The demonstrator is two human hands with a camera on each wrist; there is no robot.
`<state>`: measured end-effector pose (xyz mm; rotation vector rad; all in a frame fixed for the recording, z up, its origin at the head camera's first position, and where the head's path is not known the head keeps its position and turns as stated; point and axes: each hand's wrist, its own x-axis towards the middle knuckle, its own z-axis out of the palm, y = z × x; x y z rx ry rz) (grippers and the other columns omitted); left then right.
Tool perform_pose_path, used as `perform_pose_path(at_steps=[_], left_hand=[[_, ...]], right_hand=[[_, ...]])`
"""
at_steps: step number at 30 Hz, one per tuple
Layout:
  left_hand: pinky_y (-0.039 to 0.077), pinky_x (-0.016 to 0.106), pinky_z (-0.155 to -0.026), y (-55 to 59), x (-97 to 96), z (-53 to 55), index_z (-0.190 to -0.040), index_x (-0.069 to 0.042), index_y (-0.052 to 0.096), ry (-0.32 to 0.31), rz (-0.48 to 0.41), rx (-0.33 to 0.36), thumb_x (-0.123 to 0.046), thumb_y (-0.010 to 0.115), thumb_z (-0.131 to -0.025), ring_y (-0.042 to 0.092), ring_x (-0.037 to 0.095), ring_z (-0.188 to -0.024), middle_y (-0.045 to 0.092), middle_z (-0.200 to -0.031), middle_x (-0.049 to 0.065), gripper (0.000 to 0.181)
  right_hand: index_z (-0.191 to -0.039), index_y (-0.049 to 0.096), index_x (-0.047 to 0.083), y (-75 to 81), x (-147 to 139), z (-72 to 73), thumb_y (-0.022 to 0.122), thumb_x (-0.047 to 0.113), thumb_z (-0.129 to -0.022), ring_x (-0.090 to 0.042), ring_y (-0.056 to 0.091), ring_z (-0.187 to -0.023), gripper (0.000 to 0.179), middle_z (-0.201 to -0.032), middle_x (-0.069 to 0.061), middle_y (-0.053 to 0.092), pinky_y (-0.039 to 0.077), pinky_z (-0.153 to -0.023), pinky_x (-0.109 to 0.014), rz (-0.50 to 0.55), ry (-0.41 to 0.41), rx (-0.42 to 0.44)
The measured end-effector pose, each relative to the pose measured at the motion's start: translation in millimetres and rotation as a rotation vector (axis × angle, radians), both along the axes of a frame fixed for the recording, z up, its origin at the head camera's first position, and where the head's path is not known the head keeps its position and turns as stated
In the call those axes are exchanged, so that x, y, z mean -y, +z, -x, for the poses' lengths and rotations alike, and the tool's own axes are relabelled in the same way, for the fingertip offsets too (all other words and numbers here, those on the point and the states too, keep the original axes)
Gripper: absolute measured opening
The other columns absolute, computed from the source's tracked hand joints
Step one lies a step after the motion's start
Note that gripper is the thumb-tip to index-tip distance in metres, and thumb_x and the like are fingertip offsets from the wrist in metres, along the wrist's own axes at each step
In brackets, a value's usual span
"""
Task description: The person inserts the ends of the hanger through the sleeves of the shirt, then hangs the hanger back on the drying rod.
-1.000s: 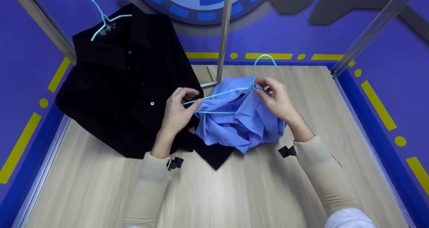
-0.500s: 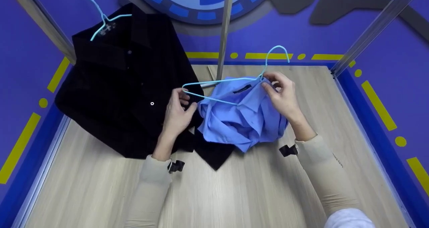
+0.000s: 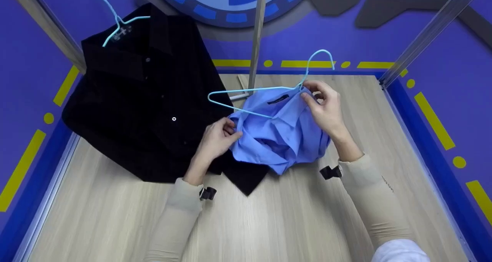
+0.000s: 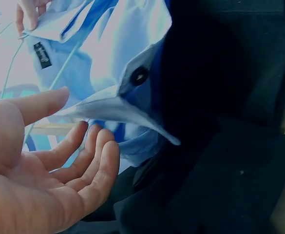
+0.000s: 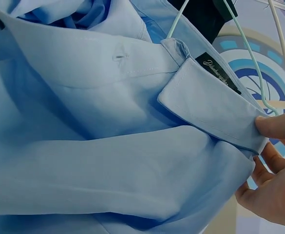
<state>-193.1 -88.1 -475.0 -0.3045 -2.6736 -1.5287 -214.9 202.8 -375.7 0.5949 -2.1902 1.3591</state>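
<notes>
A light blue button shirt (image 3: 261,139) lies bunched, its collar with a black label (image 3: 278,99) turned upward. My right hand (image 3: 324,106) pinches the collar right beside the neck of a pale turquoise wire hanger (image 3: 250,89); the right wrist view shows the thumb on the collar (image 5: 215,109). The hanger's left arm sticks out past the shirt, and its right side is hidden in the cloth. With thumb and curled fingers, my left hand (image 3: 219,137) takes the shirt's left front edge, which passes between thumb and fingertips in the left wrist view, a button (image 4: 139,76) close by.
A black shirt (image 3: 146,100) hangs at the left on another turquoise hanger (image 3: 119,20), its lower part reaching under the blue shirt. A metal post (image 3: 257,39) stands behind. Blue patterned walls (image 3: 434,81) enclose the wood-grain table (image 3: 261,223).
My left hand has let go of the hanger's left end and moved down to the shirt's edge. The right hand has shifted slightly up and right with the collar; the hanger's hook rose.
</notes>
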Motion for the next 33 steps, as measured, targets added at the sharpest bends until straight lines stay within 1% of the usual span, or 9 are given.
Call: perform_pose_path(at_steps=[4, 8, 13, 16, 21, 23, 25, 30, 33], left_hand=[[0.056, 0.035, -0.073, -4.8, -3.3, 0.5, -0.107, -0.001, 0.068, -0.007, 0.022, 0.03, -0.019, 0.083, -0.088, 0.067, 0.02, -0.076, 0.07, -0.087, 0.007, 0.03], [0.056, 0.036, -0.075, -8.2, -3.7, 1.9, -0.106, -0.003, 0.069, 0.004, 0.052, 0.037, -0.019, 0.082, -0.088, 0.068, 0.02, -0.077, 0.071, -0.087, 0.006, 0.028], [0.056, 0.037, -0.077, -7.4, -1.5, 3.9, -0.102, -0.002, 0.072, 0.046, 0.065, 0.026, -0.016, 0.076, -0.09, 0.07, 0.02, -0.079, 0.073, -0.088, 0.006, 0.019], [0.057, 0.036, -0.076, -4.1, 1.6, 4.9, -0.099, -0.002, 0.074, 0.087, 0.044, 0.012, -0.014, 0.074, -0.09, 0.07, 0.019, -0.077, 0.073, -0.086, 0.006, 0.015], [0.057, 0.036, -0.073, 2.1, 7.9, 7.2, -0.095, -0.001, 0.076, 0.138, -0.013, -0.048, -0.011, 0.075, -0.089, 0.07, 0.019, -0.074, 0.074, -0.083, 0.006, 0.012], [0.057, 0.036, -0.072, 4.1, 10.5, 8.3, -0.094, 0.0, 0.076, 0.153, -0.033, -0.069, -0.01, 0.075, -0.089, 0.07, 0.02, -0.074, 0.074, -0.082, 0.007, 0.011], [0.057, 0.035, -0.072, 6.8, 13.0, 8.9, -0.094, -0.001, 0.077, 0.171, -0.05, -0.085, -0.01, 0.075, -0.089, 0.07, 0.02, -0.074, 0.074, -0.083, 0.007, 0.01], [0.056, 0.032, -0.071, 13.1, 17.8, 10.0, -0.092, -0.002, 0.077, 0.202, -0.094, -0.112, -0.012, 0.074, -0.092, 0.071, 0.018, -0.075, 0.075, -0.084, 0.006, 0.01], [0.056, 0.03, -0.073, 15.4, 18.7, 10.3, -0.093, -0.003, 0.076, 0.214, -0.137, -0.131, -0.011, 0.073, -0.093, 0.071, 0.016, -0.077, 0.075, -0.085, 0.005, 0.009]], right_hand=[[-0.11, 0.067, -0.016, 1.4, -0.6, -0.7, 0.063, -0.016, -0.092, -0.032, 0.062, -0.091, 0.019, -0.102, -0.028, 0.068, 0.047, -0.076, -0.024, 0.003, 0.004, -0.001], [-0.11, 0.066, -0.016, 2.0, -1.0, -0.9, 0.062, -0.017, -0.092, -0.031, 0.062, -0.091, 0.018, -0.102, -0.028, 0.068, 0.047, -0.076, -0.025, 0.013, 0.012, -0.002], [-0.11, 0.066, -0.017, 2.0, -2.9, -0.3, 0.062, -0.017, -0.093, -0.028, 0.061, -0.091, 0.018, -0.102, -0.028, 0.067, 0.047, -0.076, -0.024, 0.02, 0.019, 0.01], [-0.111, 0.066, -0.017, 1.6, -5.3, 0.5, 0.062, -0.017, -0.093, -0.028, 0.061, -0.091, 0.019, -0.102, -0.029, 0.067, 0.047, -0.076, -0.023, 0.026, 0.022, 0.023], [-0.112, 0.067, -0.017, 0.4, -9.9, 2.2, 0.062, -0.019, -0.091, -0.02, 0.061, -0.092, 0.021, -0.102, -0.03, 0.067, 0.048, -0.078, -0.023, 0.048, 0.033, 0.039], [-0.112, 0.067, -0.017, -0.1, -11.2, 3.2, 0.062, -0.019, -0.091, -0.015, 0.06, -0.092, 0.022, -0.102, -0.03, 0.067, 0.048, -0.079, -0.022, 0.054, 0.041, 0.035], [-0.112, 0.067, -0.018, -0.6, -12.1, 4.0, 0.063, -0.019, -0.091, -0.013, 0.06, -0.092, 0.022, -0.102, -0.031, 0.067, 0.049, -0.079, -0.022, 0.052, 0.05, 0.023], [-0.112, 0.067, -0.02, -2.8, -12.9, 6.7, 0.062, -0.021, -0.09, -0.012, 0.061, -0.092, 0.023, -0.103, -0.033, 0.067, 0.05, -0.077, -0.02, 0.057, 0.062, -0.006], [-0.112, 0.068, -0.02, -3.9, -13.2, 7.1, 0.062, -0.022, -0.089, -0.011, 0.062, -0.092, 0.023, -0.103, -0.034, 0.067, 0.05, -0.077, -0.019, 0.063, 0.066, -0.011]])
